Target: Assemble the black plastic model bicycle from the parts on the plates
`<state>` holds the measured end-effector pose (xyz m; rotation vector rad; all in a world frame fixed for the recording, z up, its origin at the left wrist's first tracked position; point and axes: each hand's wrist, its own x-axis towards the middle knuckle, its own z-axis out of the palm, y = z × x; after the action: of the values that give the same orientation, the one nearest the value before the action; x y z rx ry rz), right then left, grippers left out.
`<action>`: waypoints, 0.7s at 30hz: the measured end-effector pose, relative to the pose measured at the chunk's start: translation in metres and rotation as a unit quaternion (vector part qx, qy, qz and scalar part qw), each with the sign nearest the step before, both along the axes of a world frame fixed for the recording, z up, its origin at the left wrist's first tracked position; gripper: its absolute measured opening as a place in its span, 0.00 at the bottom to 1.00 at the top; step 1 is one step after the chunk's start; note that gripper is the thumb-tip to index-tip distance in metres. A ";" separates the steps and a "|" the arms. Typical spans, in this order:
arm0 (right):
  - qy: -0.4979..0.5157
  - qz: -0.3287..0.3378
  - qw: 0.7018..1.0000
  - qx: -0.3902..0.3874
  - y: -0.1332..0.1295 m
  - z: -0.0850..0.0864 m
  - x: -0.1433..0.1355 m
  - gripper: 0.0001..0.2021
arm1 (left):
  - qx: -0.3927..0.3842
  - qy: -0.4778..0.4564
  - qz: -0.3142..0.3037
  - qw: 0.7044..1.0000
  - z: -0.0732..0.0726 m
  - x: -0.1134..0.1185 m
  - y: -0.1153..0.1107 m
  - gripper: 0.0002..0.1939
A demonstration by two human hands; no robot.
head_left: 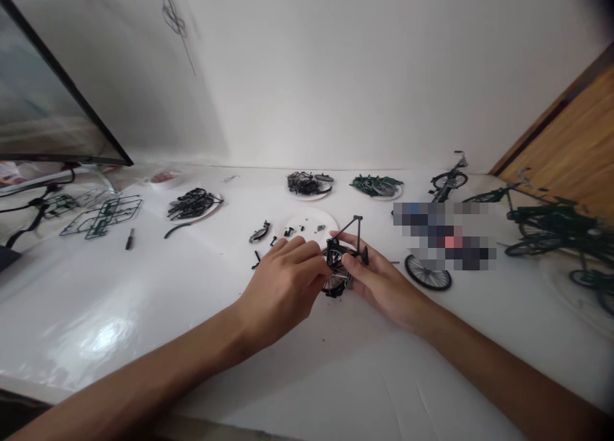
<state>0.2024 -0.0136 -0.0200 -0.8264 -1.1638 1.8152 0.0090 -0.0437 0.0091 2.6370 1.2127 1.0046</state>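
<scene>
A partly built black model bicycle (338, 268) stands between my hands, its spoked wheel low and bare frame tubes rising above. My right hand (377, 278) is closed around the frame and wheel from the right, thumb on the near side. Against the wheel's left side, my left hand (292, 278) has its fingers bent and pressed together; its fingertips are hidden, so what they pinch cannot be made out. Just beyond lies a white paper plate (329, 218) with several small black parts. Left of it are a curved black part (259, 232) and a short black piece (256, 260).
Plates of black parts (192, 204), grey-black parts (308, 184) and green parts (377, 185) line the back. A loose wheel (428, 273) and assembled model bicycles (551, 227) lie right. Left are green part frames (108, 214), a screwdriver (129, 239) and a screen (48, 96).
</scene>
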 end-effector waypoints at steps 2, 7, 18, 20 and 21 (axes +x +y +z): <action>-0.003 0.003 1.000 0.004 0.000 0.001 0.000 0.27 | 0.007 0.009 0.002 1.000 0.001 0.000 0.000 0.08; -0.017 0.002 1.000 0.013 0.000 0.002 -0.001 0.27 | 0.009 0.034 -0.008 0.999 0.002 -0.002 -0.002 0.09; -0.099 0.005 0.991 0.089 0.001 0.001 -0.001 0.31 | 0.032 0.121 0.008 0.992 0.004 -0.003 -0.006 0.11; -0.103 0.011 0.990 0.092 0.002 0.003 -0.002 0.32 | 0.063 0.158 0.004 0.985 0.007 -0.003 -0.007 0.12; -0.105 0.013 0.990 0.091 0.002 0.004 -0.002 0.33 | 0.082 0.175 0.000 0.981 0.008 -0.003 -0.008 0.13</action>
<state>0.2008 -0.0120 -0.0160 -0.9161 -1.4565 1.6424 0.0061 -0.0518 0.0176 3.0404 1.2347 0.6829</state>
